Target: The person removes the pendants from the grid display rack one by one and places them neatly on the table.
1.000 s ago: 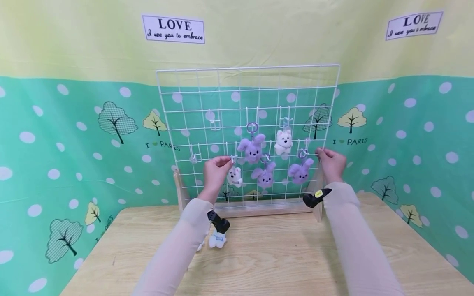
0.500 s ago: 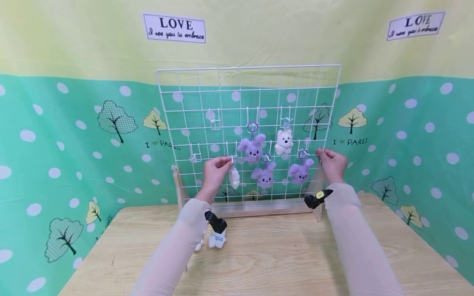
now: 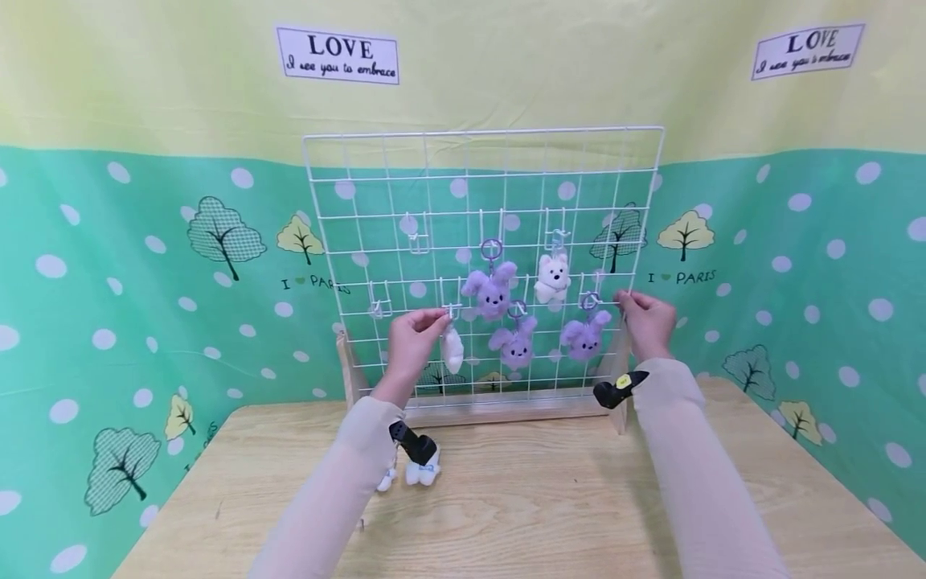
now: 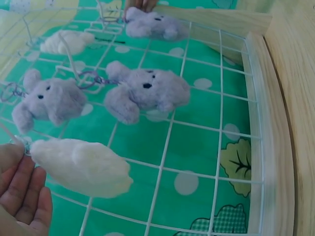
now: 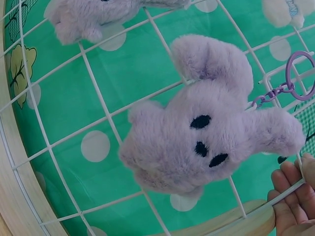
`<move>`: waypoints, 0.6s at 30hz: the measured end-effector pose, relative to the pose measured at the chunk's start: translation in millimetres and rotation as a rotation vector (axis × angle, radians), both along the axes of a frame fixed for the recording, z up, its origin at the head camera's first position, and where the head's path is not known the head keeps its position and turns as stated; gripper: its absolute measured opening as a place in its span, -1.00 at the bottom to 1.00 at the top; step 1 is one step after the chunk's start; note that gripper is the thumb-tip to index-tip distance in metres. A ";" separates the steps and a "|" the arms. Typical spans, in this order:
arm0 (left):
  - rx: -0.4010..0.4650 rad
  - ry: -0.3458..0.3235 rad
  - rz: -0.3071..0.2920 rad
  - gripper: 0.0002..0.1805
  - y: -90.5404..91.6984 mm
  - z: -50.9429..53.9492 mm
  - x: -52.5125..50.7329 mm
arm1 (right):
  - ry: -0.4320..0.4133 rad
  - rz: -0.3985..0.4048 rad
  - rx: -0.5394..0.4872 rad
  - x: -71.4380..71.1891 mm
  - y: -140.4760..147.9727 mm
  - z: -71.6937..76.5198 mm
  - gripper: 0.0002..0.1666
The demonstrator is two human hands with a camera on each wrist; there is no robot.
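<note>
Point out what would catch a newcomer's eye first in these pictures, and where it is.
Most likely the three purple bunnies, hanging on the white wire rack in the middle of the head view. Next might come the white toy to their left, pinched at its top by the left hand, and the right hand gripping the rack's right edge. The spotted green cloth behind would probably stand out too.

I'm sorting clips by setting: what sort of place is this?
Probably a small staged display corner: a white wire grid hung with plush keychains stands on a wooden table before a printed fabric backdrop.
</note>
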State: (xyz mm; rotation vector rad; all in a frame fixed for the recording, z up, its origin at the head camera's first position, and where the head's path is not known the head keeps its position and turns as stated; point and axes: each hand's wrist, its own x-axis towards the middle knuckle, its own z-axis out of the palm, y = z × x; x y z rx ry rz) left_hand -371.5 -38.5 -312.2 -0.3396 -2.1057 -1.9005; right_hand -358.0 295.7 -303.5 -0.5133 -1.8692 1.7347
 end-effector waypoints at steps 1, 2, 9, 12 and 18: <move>0.001 -0.002 -0.001 -0.81 -0.6 0.5 1.9 | 0.001 -0.001 0.000 -0.3 -0.3 -0.1 -0.57; 0.000 -0.006 -0.001 -0.81 -1.2 0.8 3.7 | 0.004 -0.003 -0.003 -0.6 -0.5 -0.3 -0.57; 0.009 -0.022 -0.027 -0.80 -3.2 0.7 15.3 | 0.012 0.002 -0.008 -0.1 -0.6 -1.1 -0.58; 0.018 -0.044 -0.046 -0.80 -4.4 0.0 21.3 | 0.005 0.013 -0.005 0.3 -0.7 -0.9 -0.57; 0.002 -0.067 -0.127 -0.81 -4.9 -4.1 36.6 | 0.006 0.003 -0.001 -1.3 0.2 -1.4 -0.56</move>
